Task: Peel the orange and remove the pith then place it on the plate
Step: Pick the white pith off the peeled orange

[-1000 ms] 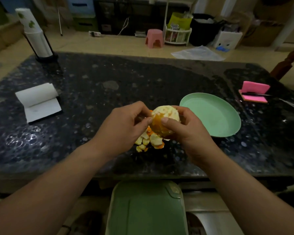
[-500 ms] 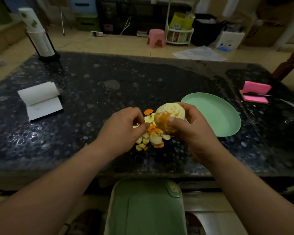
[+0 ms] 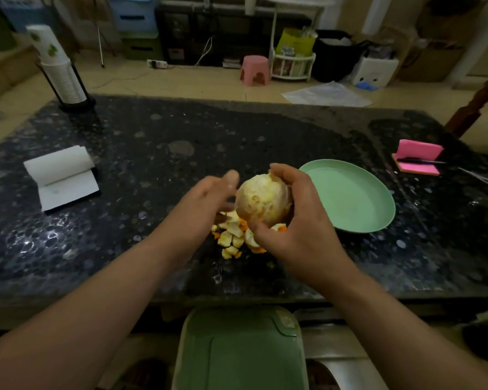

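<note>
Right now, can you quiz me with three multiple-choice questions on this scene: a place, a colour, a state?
1. Where do the peel pieces lie?
A. On the plate
B. On the table
C. On the floor

2. What colour is the plate?
A. Green
B. Pink
C. White

3. What is the right hand doing?
A. Lying flat
B. Holding the orange
C. Pointing

Answers:
1 B, the pieces sit on the dark table near the hands.
2 A, the plate is pale green.
3 B, its fingers curl round the orange.
</note>
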A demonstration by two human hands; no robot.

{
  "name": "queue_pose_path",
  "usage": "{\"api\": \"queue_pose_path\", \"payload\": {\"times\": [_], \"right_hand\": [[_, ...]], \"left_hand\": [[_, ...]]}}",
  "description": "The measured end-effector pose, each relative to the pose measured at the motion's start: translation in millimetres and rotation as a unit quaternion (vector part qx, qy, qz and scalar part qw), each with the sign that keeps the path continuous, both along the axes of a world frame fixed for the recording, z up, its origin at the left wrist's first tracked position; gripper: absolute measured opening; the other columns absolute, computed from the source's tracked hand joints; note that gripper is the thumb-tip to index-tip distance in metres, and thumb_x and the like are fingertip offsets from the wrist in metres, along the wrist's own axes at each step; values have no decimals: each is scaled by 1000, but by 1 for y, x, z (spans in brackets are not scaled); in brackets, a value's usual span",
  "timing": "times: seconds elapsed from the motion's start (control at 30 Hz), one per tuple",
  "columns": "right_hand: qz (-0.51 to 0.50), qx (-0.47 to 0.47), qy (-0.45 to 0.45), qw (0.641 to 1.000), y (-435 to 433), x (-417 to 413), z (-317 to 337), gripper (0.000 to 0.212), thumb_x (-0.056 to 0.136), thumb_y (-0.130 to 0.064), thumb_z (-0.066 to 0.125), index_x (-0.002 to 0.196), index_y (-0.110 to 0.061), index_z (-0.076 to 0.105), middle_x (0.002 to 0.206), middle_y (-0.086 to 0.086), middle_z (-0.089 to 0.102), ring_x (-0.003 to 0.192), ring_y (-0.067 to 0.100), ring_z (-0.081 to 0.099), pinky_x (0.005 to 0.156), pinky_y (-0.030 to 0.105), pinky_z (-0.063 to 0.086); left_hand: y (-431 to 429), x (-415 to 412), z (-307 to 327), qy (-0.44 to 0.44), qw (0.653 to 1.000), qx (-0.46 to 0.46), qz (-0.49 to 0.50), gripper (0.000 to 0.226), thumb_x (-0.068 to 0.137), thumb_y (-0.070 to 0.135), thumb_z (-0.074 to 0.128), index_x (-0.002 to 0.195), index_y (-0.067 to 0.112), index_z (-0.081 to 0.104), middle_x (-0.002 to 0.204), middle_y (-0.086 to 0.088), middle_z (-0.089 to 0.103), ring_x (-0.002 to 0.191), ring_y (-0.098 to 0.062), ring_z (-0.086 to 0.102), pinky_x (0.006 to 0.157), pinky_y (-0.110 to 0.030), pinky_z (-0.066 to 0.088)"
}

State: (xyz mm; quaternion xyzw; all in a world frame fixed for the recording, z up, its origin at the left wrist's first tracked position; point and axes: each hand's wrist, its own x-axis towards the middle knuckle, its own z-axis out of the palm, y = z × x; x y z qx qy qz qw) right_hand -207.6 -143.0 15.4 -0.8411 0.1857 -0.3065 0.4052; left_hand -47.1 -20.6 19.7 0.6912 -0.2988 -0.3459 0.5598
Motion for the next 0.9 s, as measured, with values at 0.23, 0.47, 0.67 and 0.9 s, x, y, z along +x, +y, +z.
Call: {"api": "queue_pose_path", "payload": {"times": [0.23, 0.47, 0.67, 0.9], "right_hand": [[37, -100, -22, 994, 4, 1, 4, 90, 82, -20, 91, 157, -20, 39, 146, -1, 48, 132, 9, 53, 103, 32, 54], [68, 84, 12, 994, -1, -9, 15, 62, 98, -23, 73, 153, -32, 48, 143, -12, 61, 132, 9, 61, 108, 40, 55], [52, 185, -45, 980, 0, -11, 29, 26, 107, -19, 63, 131, -23, 70, 122, -7, 76, 116, 9, 71, 96, 31, 61], [18, 169, -25, 985, 0, -9, 24, 15, 107, -25, 65, 118, -26, 74, 108, -8, 78, 105, 10, 73, 92, 36, 61]], "left_hand": [[3, -3, -1, 19, 990, -83, -112, 71, 80, 21, 90, 141, 29, 56, 131, 1, 71, 121, -21, 71, 95, -38, 61], [6, 4, 1, 44, 989, -103, -96, 71, 74, 17, 89, 136, 20, 54, 122, -3, 74, 113, -24, 74, 86, -33, 62], [2, 4, -1, 149, 972, -153, -92, 88, 70, 37, 95, 146, 14, 56, 140, -13, 68, 126, -34, 68, 97, -41, 59], [-2, -7, 10, 186, 974, -127, -33, 53, 98, 60, 51, 122, 24, 81, 130, -8, 75, 108, -20, 72, 89, -33, 55]]}}
